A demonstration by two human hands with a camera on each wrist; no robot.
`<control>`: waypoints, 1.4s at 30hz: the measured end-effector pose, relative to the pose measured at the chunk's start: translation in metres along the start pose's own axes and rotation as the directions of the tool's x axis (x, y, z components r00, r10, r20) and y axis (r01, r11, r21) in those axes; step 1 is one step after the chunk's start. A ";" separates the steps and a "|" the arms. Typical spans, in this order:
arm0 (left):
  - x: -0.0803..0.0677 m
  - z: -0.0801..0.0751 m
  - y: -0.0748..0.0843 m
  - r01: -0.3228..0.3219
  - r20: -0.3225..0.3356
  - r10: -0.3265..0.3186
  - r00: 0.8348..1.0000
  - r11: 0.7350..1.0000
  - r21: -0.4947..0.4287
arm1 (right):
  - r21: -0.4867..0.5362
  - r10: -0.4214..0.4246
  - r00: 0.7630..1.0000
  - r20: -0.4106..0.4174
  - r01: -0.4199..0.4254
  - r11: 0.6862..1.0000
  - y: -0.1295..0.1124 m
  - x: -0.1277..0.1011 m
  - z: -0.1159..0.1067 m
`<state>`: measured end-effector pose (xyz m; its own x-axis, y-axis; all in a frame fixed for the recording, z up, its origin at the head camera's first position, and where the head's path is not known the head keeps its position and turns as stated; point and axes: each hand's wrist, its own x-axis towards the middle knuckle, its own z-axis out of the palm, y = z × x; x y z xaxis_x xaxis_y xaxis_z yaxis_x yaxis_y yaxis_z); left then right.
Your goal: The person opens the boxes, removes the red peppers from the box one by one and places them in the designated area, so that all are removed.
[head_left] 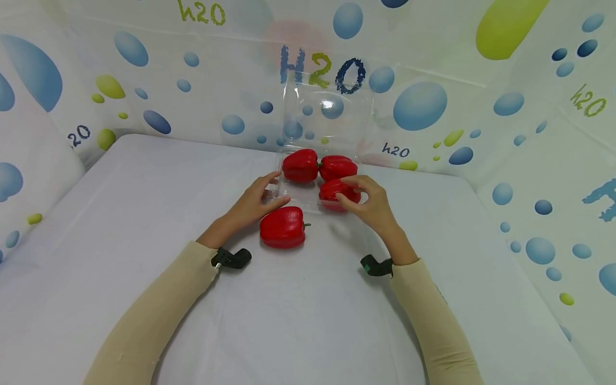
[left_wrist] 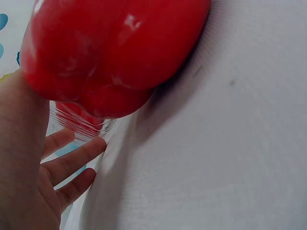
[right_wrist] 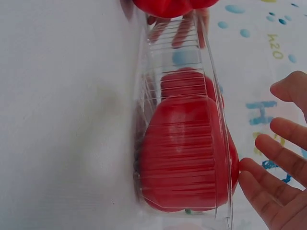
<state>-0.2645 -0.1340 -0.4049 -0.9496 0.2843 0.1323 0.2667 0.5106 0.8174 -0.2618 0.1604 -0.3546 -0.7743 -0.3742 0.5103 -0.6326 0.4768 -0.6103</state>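
Note:
A clear plastic clamshell container (head_left: 298,193) lies on the table with its lid raised at the back. Inside are three red bell peppers: one at back left (head_left: 300,167), one at back right (head_left: 339,168) and one at front right (head_left: 332,188). My right hand (head_left: 377,208) is over the front right pepper, its fingers spread and a fingertip touching the top in the right wrist view. At the container's left side is my left hand (head_left: 252,206), fingers extended and holding nothing. Another red bell pepper (head_left: 283,227) lies on the table just below the left thumb, outside the container.
A white cloth covers the table (head_left: 298,315). Behind it hangs a white curtain (head_left: 212,69) with blue and green spots, close to the raised transparent lid (head_left: 327,117). Each wrist carries a small black camera, the left one (head_left: 233,259) close to the loose pepper.

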 end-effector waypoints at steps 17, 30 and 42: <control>-0.001 -0.002 0.003 0.005 -0.001 -0.005 1.000 1.000 -0.003 | -0.041 0.082 0.995 0.052 -0.079 0.996 0.005 -0.001 0.000; -0.001 0.000 0.001 0.002 0.000 -0.002 1.000 1.000 -0.006 | -0.107 0.176 0.979 0.104 -0.165 0.980 0.011 -0.002 0.002; -0.001 0.000 0.002 -0.001 -0.001 0.001 1.000 1.000 -0.004 | -0.151 0.291 0.948 0.129 -0.271 0.951 0.015 -0.002 0.004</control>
<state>-0.2629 -0.1337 -0.4036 -0.9494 0.2839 0.1341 0.2673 0.5071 0.8194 -0.2700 0.1652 -0.3672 -0.9201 -0.3189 0.2276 -0.3890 0.6748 -0.6272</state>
